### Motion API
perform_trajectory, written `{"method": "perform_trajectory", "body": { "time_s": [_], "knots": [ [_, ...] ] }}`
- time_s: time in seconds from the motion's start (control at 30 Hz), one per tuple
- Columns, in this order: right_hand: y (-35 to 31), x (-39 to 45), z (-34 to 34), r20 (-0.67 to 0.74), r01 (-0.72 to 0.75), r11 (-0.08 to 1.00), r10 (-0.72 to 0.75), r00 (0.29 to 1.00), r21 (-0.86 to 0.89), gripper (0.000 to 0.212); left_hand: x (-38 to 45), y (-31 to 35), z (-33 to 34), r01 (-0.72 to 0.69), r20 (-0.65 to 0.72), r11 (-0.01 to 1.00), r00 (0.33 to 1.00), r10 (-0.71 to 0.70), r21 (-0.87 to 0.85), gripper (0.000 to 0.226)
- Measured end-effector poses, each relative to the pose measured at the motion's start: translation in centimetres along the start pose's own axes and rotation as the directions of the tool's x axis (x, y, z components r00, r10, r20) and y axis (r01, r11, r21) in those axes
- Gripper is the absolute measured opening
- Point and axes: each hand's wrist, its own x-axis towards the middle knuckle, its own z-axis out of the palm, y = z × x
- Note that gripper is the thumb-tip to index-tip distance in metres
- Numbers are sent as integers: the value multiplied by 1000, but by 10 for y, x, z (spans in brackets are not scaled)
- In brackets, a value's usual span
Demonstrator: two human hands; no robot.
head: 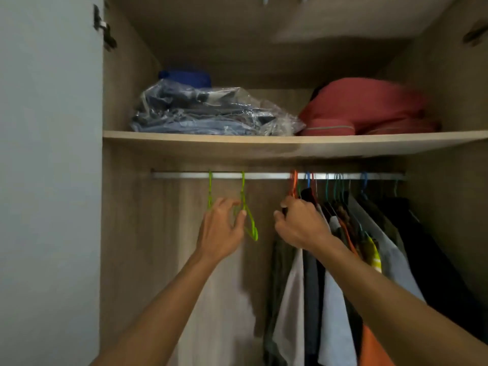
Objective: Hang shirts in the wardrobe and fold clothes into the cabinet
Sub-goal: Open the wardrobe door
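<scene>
Fingers of the left hand curl round a green hanger on the rail.
Right hand grips what looks like an orange hanger's neck (partly hidden), at the left end of the hung shirts.

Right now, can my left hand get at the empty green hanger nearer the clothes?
Probably yes. The left hand is already at that green hanger, fingers curled around its frame. Nothing hangs on it, and the bare stretch of rail keeps the clothes clear of it.
</scene>
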Motion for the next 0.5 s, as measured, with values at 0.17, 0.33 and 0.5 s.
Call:
{"method": "perform_trajectory", "body": {
  "time_s": [0.17, 0.33, 0.5],
  "knots": [
    [-25, 63, 36, 21, -55, 996, 54, 998, 71, 49, 77, -84, 3, 113, -29, 986, 994, -110, 125, 39],
    [-37, 110, 74, 68, -99, 990, 93, 993, 98, 47, 121, -155, 20, 184, 24, 946, 980, -197, 266, 41],
    [-38, 153, 105, 115, -115, 986, 101, 988, 120, 45, 162, -207, 36, 124, 102, 906, 978, -179, 406, 49]
  ]
}}
